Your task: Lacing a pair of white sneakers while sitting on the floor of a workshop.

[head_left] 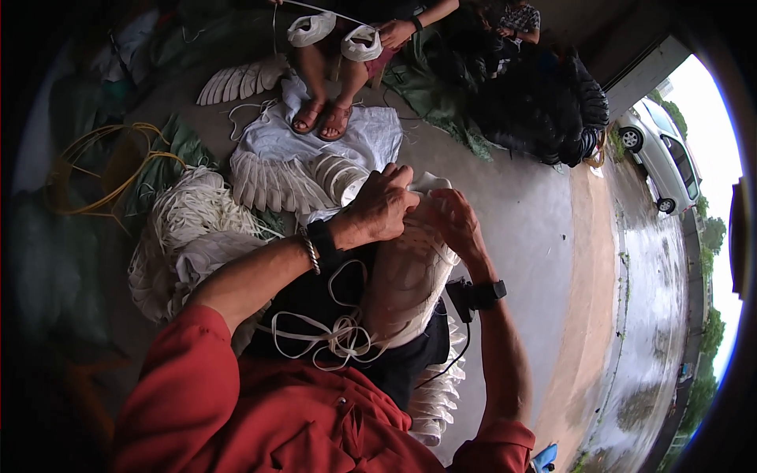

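Note:
A pale shoe upper point(406, 276) with crossed lacing is fitted over what looks like my knee, its toe end toward me. My left hand point(382, 203) is closed in a pinch above its far end; what the fingers hold is hidden. On the right side of that opening, my right hand point(453, 225) has its fingers closed on the upper's edge. A loose bundle of white laces point(339, 335) trails over my dark-clad lap, beside the upper.
At my left lies a heap of white laces point(193, 209). Ahead, stacked white uppers point(272, 185) rest on a white sheet point(371, 130). A person facing me sits with uppers point(361, 43) on both knees. Black bags point(544, 102) stand far right; more stacked uppers point(435, 402) lie beside me.

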### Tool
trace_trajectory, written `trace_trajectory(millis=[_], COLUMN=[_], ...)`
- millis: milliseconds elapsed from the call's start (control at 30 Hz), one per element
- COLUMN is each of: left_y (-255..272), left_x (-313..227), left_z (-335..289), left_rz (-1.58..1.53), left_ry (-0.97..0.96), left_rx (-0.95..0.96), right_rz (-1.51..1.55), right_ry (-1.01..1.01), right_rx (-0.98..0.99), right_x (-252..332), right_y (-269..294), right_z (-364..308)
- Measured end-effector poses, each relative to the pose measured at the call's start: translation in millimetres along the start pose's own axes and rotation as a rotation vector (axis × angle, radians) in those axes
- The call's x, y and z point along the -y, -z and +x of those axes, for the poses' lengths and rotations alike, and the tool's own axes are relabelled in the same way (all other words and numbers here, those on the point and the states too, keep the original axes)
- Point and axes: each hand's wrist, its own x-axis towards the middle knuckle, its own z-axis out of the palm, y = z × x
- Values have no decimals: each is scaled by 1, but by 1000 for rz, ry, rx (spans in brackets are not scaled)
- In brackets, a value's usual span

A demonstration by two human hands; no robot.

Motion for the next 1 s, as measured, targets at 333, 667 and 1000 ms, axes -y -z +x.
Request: trace_trajectory(millis=[333,667,1000], left_y=[-8,-25,-54], left_x=[18,19,10], left_z=[15,-3,-8], left_rz=[-64,-235,-288], left_ry=[-171,32,67], left_rx=[99,-28,-206], right_rz=[28,-267,-507], right_ry=[-29,296,194], right_rx=[-1,71,277], right_x=[4,23,47], right_y=[-2,13,11], right_z=[0,-4,3])
